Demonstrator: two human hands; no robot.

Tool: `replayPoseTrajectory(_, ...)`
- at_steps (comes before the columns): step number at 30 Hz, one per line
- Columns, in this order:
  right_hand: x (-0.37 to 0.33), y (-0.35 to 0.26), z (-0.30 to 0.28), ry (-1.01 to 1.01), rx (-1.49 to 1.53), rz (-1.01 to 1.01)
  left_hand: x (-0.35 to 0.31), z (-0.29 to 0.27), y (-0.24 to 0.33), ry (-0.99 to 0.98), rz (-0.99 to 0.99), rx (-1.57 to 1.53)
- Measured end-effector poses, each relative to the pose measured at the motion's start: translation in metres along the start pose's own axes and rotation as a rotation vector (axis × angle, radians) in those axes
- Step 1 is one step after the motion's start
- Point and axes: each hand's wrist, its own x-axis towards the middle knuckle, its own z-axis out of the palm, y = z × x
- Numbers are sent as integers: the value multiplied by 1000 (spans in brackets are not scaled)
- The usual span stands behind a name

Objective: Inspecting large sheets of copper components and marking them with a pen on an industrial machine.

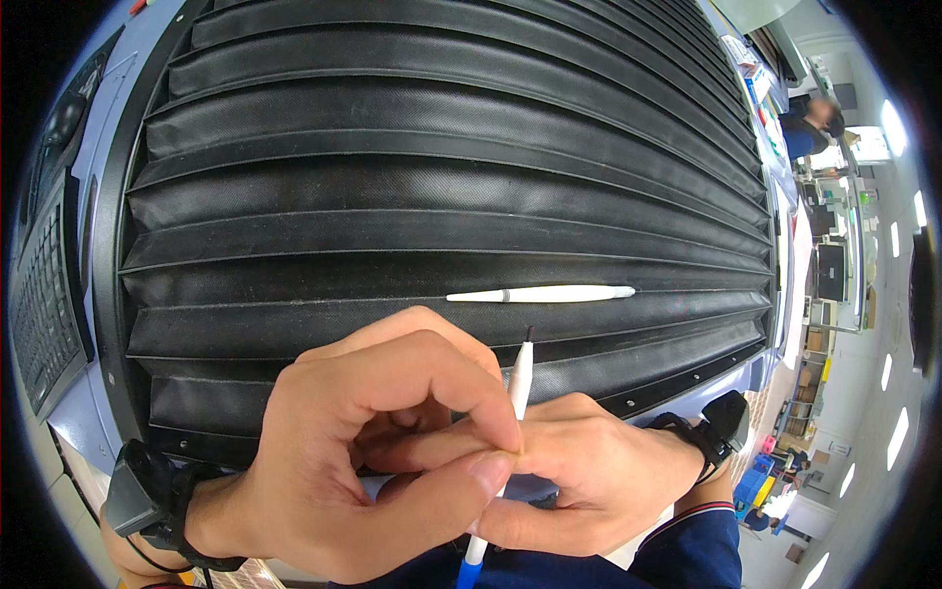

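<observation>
1. Nearest to me, my left hand (pixel 363 452) fills the lower middle of the view. Its grip is pressed together, thumb and forefinger pinching a slim white pen-like tool (pixel 517 388) partway along its shaft.
2. My right hand (pixel 579 481) lies just behind and to the right of the left one, touching it. Its fingers curl around the lower part of the same tool, so this grip is also closed on it.
3. The tool stands nearly upright between both hands. Its dark, fine tip pointing away from me pokes out above the left forefinger, and a blue end (pixel 471 564) shows below the hands at the bottom edge.
4. Each wrist carries a black strapped device: one on the left wrist (pixel 142 496), one on the right wrist (pixel 711 427). A dark blue sleeve (pixel 687 550) shows at the right forearm.
5. Just beyond the tip lies the black pleated bellows cover (pixel 442 167), its folds running left to right across most of the view.
6. A second white pen-like piece (pixel 542 294) rests flat in one fold, a little beyond the held tool's tip and apart from it.
7. Far left, a keyboard (pixel 44 294) sits on a grey-blue panel.
8. Far right, another person in blue (pixel 807 128) is seen in the background among shelves.
</observation>
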Motion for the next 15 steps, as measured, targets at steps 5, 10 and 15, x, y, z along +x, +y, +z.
replayPoseTrajectory(5,0,0,1,2,-10,-17,-1,1,-3,-1,26,-24)
replayPoseTrajectory(10,0,2,2,9,-8,-18,0,-1,-4,-6,30,10)
replayPoseTrajectory(15,-2,3,5,20,-9,-31,-2,0,1,2,3,12)
